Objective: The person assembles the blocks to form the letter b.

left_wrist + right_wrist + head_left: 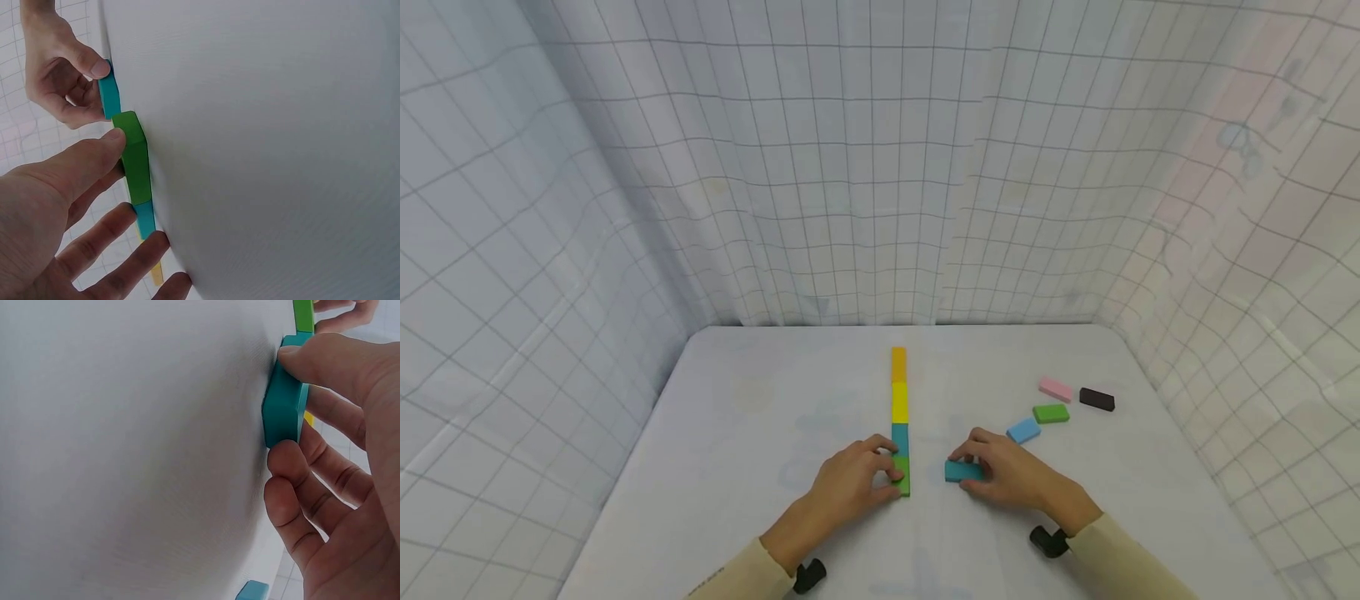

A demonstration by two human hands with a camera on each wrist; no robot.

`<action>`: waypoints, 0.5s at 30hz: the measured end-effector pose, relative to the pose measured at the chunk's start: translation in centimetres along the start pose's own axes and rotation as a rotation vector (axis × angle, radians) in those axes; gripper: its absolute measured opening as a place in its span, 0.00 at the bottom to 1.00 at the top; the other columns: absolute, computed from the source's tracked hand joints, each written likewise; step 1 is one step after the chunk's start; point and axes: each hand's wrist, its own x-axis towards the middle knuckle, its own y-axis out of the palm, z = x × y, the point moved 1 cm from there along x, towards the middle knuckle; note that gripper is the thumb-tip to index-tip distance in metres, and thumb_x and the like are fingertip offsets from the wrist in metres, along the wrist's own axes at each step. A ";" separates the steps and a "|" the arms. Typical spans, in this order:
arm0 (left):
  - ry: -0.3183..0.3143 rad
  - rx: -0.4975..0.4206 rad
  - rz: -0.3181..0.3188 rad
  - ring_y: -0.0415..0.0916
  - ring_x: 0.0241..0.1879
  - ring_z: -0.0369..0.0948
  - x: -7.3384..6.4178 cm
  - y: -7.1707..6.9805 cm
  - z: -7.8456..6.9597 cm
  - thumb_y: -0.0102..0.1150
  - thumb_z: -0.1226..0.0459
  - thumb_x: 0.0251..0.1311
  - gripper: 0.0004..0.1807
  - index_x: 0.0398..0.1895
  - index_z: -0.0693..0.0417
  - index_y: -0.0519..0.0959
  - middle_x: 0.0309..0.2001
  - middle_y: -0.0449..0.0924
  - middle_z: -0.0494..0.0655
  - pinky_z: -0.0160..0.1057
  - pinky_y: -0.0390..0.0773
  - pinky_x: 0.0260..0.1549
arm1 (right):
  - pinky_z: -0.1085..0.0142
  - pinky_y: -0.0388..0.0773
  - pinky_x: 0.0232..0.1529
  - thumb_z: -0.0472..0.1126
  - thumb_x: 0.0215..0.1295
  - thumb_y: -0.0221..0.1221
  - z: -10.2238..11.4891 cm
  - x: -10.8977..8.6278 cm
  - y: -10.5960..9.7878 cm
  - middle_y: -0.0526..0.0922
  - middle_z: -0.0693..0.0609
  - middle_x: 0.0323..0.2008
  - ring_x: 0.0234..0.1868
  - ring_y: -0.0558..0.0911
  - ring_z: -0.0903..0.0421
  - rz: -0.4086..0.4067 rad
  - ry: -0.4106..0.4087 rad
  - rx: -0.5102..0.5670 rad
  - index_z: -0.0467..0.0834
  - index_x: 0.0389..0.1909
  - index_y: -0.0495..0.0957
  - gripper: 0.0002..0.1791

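An orange block [898,364], a yellow block [900,403], a teal block [900,437] and a green block [902,483] lie end to end in a straight row on the white table. At the row's near end, my left hand [853,481] holds the green block, with the thumb against its side in the left wrist view. Right of the row, my right hand [1011,471] grips a second teal block [284,406] between thumb and fingers. That block lies crosswise to the row, with a gap between them in the head view.
On the right side of the table [760,400] lie a light blue block [1023,431], another green block [1051,413], a pink block [1056,389] and a black block [1097,399]. White gridded curtains [865,167] surround the table's back and sides.
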 end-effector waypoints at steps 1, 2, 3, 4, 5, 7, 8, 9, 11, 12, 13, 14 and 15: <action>0.001 -0.002 0.000 0.90 0.54 0.43 -0.1 0.0 0.0 0.90 0.54 0.63 0.07 0.41 0.40 0.98 0.65 0.91 0.39 0.42 0.92 0.47 | 0.73 0.79 0.42 0.47 0.77 0.78 -0.1 0.0 0.1 0.85 0.60 0.49 0.38 0.75 0.71 0.003 0.003 0.005 0.53 0.63 0.91 0.17; 0.003 -0.005 0.001 0.90 0.54 0.44 -0.1 0.0 -0.1 0.90 0.55 0.63 0.08 0.41 0.40 0.99 0.65 0.91 0.39 0.42 0.93 0.47 | 0.73 0.79 0.42 0.47 0.77 0.78 -0.1 0.0 0.2 0.84 0.60 0.49 0.38 0.75 0.71 0.008 0.009 0.010 0.53 0.63 0.91 0.17; 0.005 -0.008 0.002 0.91 0.54 0.44 -0.2 0.1 -0.1 0.90 0.55 0.63 0.08 0.41 0.40 0.99 0.65 0.91 0.39 0.43 0.93 0.48 | 0.73 0.79 0.42 0.47 0.77 0.78 -0.2 0.0 0.3 0.84 0.61 0.49 0.39 0.75 0.71 0.015 0.016 0.013 0.53 0.63 0.91 0.17; 0.008 -0.010 0.004 0.91 0.55 0.44 -0.3 0.1 -0.1 0.91 0.55 0.62 0.08 0.41 0.40 0.98 0.65 0.91 0.39 0.43 0.93 0.48 | 0.73 0.79 0.42 0.47 0.77 0.78 -0.3 0.0 0.4 0.84 0.61 0.49 0.39 0.75 0.71 0.024 0.023 0.016 0.54 0.63 0.91 0.18; 0.012 -0.013 0.004 0.91 0.55 0.44 -0.4 0.1 -0.1 0.91 0.56 0.62 0.08 0.40 0.40 0.98 0.64 0.91 0.39 0.43 0.93 0.48 | 0.73 0.80 0.43 0.47 0.77 0.78 -0.4 0.0 0.4 0.84 0.61 0.49 0.39 0.75 0.71 0.031 0.030 0.017 0.54 0.63 0.91 0.18; 0.014 -0.015 0.007 0.91 0.54 0.44 -0.5 0.3 -0.1 0.91 0.56 0.62 0.08 0.40 0.40 0.98 0.64 0.91 0.39 0.43 0.93 0.48 | 0.73 0.80 0.44 0.47 0.77 0.78 -0.5 0.0 0.5 0.83 0.62 0.50 0.39 0.76 0.71 0.040 0.039 0.015 0.54 0.63 0.91 0.18; 0.015 -0.016 0.005 0.91 0.53 0.44 -0.5 0.3 0.0 0.91 0.56 0.62 0.08 0.40 0.40 0.98 0.64 0.91 0.39 0.43 0.93 0.47 | 0.73 0.80 0.44 0.47 0.77 0.78 -0.5 0.1 0.4 0.83 0.62 0.50 0.39 0.76 0.70 0.039 0.043 0.011 0.55 0.63 0.91 0.18; 0.020 -0.017 -0.001 0.90 0.53 0.43 -0.4 0.3 0.0 0.91 0.56 0.62 0.07 0.40 0.40 0.98 0.64 0.91 0.40 0.43 0.93 0.46 | 0.73 0.81 0.44 0.47 0.77 0.78 -0.5 0.2 0.3 0.83 0.62 0.50 0.39 0.76 0.70 0.032 0.041 0.009 0.54 0.63 0.91 0.18; 0.028 -0.022 -0.013 0.90 0.51 0.43 -0.4 0.2 0.1 0.90 0.56 0.62 0.07 0.40 0.40 0.98 0.63 0.91 0.41 0.43 0.92 0.45 | 0.72 0.81 0.45 0.46 0.77 0.77 -0.4 0.5 0.0 0.83 0.61 0.50 0.40 0.76 0.69 0.012 0.033 0.003 0.54 0.63 0.91 0.17; 0.055 -0.020 -0.033 0.89 0.50 0.41 -0.2 0.5 0.6 0.89 0.54 0.64 0.06 0.41 0.39 0.98 0.63 0.91 0.40 0.42 0.92 0.43 | 0.72 0.81 0.45 0.46 0.77 0.77 -0.3 0.7 -0.3 0.84 0.61 0.50 0.40 0.77 0.69 -0.001 0.026 -0.003 0.54 0.63 0.91 0.17; 0.062 -0.021 -0.040 0.89 0.50 0.41 -0.2 0.4 0.7 0.89 0.54 0.65 0.06 0.41 0.40 0.98 0.63 0.91 0.40 0.42 0.91 0.42 | 0.71 0.82 0.45 0.45 0.77 0.77 -0.3 0.8 -0.5 0.84 0.61 0.50 0.40 0.77 0.68 -0.014 0.016 -0.008 0.53 0.62 0.91 0.17; 0.068 -0.023 -0.045 0.89 0.50 0.42 -0.2 0.3 0.6 0.89 0.54 0.65 0.06 0.41 0.40 0.99 0.63 0.91 0.40 0.43 0.92 0.42 | 0.71 0.82 0.45 0.44 0.77 0.77 -0.2 1.0 -0.7 0.84 0.60 0.50 0.40 0.78 0.68 -0.025 0.007 -0.012 0.52 0.62 0.91 0.17; 0.074 -0.025 -0.049 0.88 0.50 0.42 -0.1 0.3 0.7 0.89 0.55 0.65 0.06 0.41 0.40 0.98 0.63 0.91 0.41 0.43 0.92 0.42 | 0.71 0.82 0.45 0.43 0.77 0.77 -0.2 1.3 -0.9 0.85 0.59 0.50 0.40 0.78 0.67 -0.034 -0.004 -0.017 0.52 0.62 0.91 0.17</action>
